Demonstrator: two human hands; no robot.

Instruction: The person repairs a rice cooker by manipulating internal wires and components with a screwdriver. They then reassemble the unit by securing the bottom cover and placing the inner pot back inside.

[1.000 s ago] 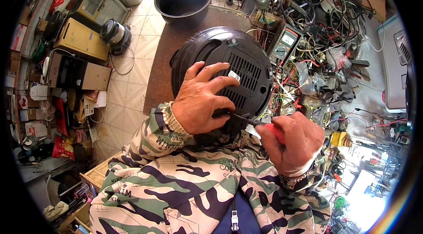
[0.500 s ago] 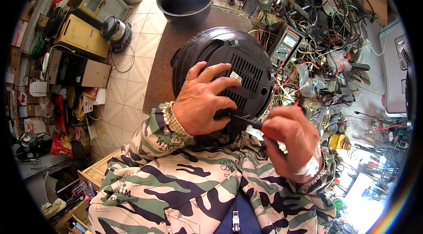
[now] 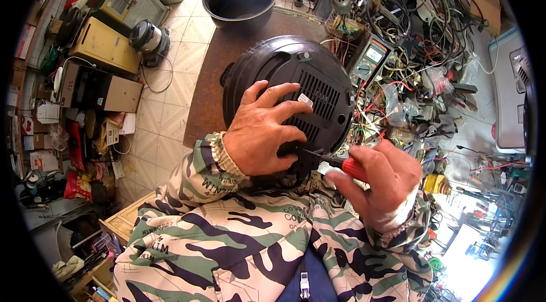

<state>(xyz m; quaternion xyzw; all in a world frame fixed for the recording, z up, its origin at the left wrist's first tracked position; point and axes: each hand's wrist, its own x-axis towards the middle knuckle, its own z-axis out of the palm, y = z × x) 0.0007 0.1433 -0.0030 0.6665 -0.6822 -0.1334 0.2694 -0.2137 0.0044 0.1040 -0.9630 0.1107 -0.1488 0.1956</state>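
A round black appliance [image 3: 323, 87] lies with its vented base up on the brown table. My left hand [image 3: 257, 134] rests flat on that base with its fingers spread, thumb and forefinger beside the screwdriver's tip. In my right hand [image 3: 387, 182] is a screwdriver [image 3: 355, 170] with a red and black handle. Its fingers curl over the handle while the thumb stands a little off it. The dark shaft slants left to the base's near edge; the tip's contact point is too dark to make out.
A black pot [image 3: 239, 3] stands at the table's [image 3: 206, 106] far end. Right of the appliance lie a multimeter [image 3: 371, 60] and a heap of tangled cables [image 3: 409, 12]. Small ovens [image 3: 111, 46] and a wooden drawer [image 3: 128, 219] are at left.
My right hand has shifted slightly right and its grip has loosened, so more of the red handle shows. My left hand and the appliance have hardly moved.
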